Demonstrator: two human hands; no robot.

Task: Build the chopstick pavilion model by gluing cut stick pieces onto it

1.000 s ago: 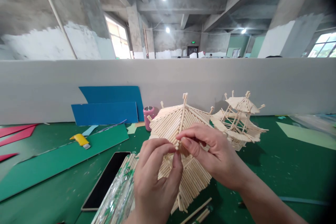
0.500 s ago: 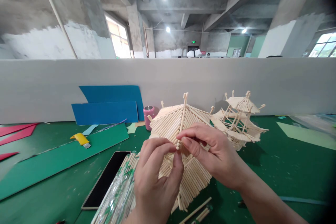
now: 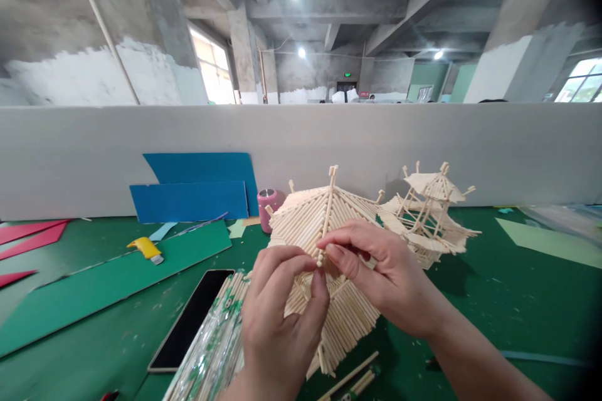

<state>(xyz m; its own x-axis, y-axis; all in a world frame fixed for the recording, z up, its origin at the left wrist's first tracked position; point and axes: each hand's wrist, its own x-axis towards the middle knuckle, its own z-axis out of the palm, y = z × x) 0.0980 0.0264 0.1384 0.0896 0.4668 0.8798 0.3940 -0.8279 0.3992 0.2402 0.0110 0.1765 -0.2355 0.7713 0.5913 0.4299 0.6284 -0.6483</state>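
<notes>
A model pavilion (image 3: 348, 316) built of pale wooden sticks stands before me, its upper roof (image 3: 301, 219) ribbed with sticks laid side by side. At the near corner of that roof, small stick ends (image 3: 320, 259) stand one above another. My left hand (image 3: 286, 307) pinches these ends from the left, thumb below and forefinger above. From the right, my right hand (image 3: 376, 266) pinches the same corner between thumb and forefinger, just above the left fingertips. Palms and fingers cover part of the lower roof.
Left of the model lie wrapped sticks (image 3: 211, 344), a phone (image 3: 190, 319), a yellow utility knife (image 3: 147, 249) and a green board (image 3: 117, 282). A pink cup (image 3: 266, 208) stands behind. A smaller stick pavilion (image 3: 433, 213) is at right; loose sticks (image 3: 352, 379) lie in front.
Almost nothing differs. Both hands keep their pinch at the roof corner, and the whole view has shifted very slightly.
</notes>
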